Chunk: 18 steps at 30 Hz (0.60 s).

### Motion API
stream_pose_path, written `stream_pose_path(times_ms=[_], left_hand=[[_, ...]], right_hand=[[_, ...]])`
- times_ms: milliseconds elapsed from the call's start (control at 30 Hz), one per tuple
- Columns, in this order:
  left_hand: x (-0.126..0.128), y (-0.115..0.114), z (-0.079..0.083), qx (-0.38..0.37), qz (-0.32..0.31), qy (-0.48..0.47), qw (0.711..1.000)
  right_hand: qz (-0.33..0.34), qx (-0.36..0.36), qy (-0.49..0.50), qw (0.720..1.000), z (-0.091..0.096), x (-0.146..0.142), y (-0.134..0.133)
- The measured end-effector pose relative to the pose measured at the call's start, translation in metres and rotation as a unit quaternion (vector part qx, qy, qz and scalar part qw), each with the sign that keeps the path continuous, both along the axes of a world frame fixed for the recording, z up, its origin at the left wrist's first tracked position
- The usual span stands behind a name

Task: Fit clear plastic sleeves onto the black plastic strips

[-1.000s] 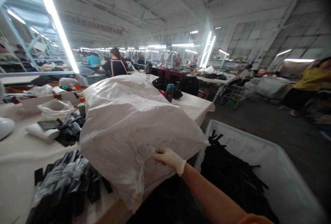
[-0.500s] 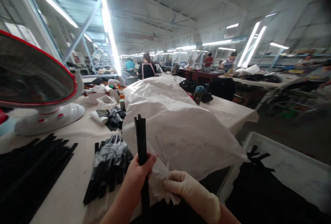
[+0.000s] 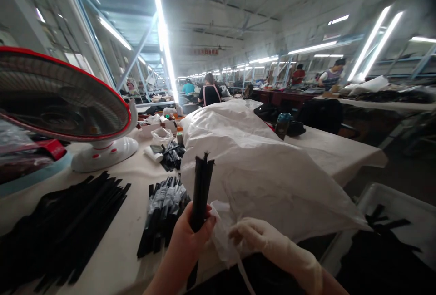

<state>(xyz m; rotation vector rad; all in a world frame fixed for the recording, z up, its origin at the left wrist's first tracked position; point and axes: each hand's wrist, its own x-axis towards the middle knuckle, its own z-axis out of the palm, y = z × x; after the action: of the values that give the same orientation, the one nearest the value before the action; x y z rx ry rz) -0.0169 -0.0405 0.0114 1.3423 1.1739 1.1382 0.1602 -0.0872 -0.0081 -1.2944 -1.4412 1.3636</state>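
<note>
My left hand [image 3: 185, 240], bare, is closed around a bundle of black strips [image 3: 202, 186], which stands nearly upright with its top ends uneven. A thin white plastic strip [image 3: 223, 238] runs from beside my left thumb toward my right hand [image 3: 269, 240], and its tail hangs below. My right hand wears a pale glove, its fingers pinched on that plastic. Behind both hands a large white plastic bag [image 3: 259, 181] lies crumpled across the table. To the left of my left hand are several black bundles [image 3: 163, 218] wrapped round the middle with clear plastic.
Loose black strips [image 3: 78, 227] lie on the table [image 3: 126, 240] at left, below a red-rimmed fan [image 3: 68, 95]. At right stands a white bin [image 3: 405, 195] with black pieces in it. Farther back are a bottle [image 3: 282, 125], a black chair [image 3: 320, 115] and several people.
The view has turned left, so everything sits farther right. Between my hands the white plastic is now drawn out with a tail hanging down. The strips' top ends are fanned slightly wider.
</note>
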Motion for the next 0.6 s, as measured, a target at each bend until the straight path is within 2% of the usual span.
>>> stream_pose_path(times_ms=[67,200,333,400,500,600], left_hand=[[0.001,-0.004,-0.001,0.009,-0.022,0.01,1.0],[0.0,-0.012,0.006,0.016,-0.013,0.003,1.0],[-0.007,-0.014,0.014,0.01,-0.005,0.023,1.0],[-0.011,-0.013,0.017,0.003,-0.027,0.047,0.999],[-0.014,-0.009,0.021,0.038,-0.073,0.111,0.99],[-0.014,-0.006,0.025,0.125,-0.125,0.202,0.963]], right_hand=[[0.017,-0.004,0.008,1.0,0.001,-0.013,0.007],[-0.076,0.031,0.077,0.994,-0.002,-0.036,0.018],[-0.101,-0.004,0.166,0.981,-0.007,-0.031,0.023],[-0.107,-0.02,0.207,0.972,-0.007,-0.021,0.025],[-0.071,-0.037,0.242,0.967,0.0,-0.009,0.026],[0.007,-0.028,0.201,0.979,0.014,-0.008,0.025]])
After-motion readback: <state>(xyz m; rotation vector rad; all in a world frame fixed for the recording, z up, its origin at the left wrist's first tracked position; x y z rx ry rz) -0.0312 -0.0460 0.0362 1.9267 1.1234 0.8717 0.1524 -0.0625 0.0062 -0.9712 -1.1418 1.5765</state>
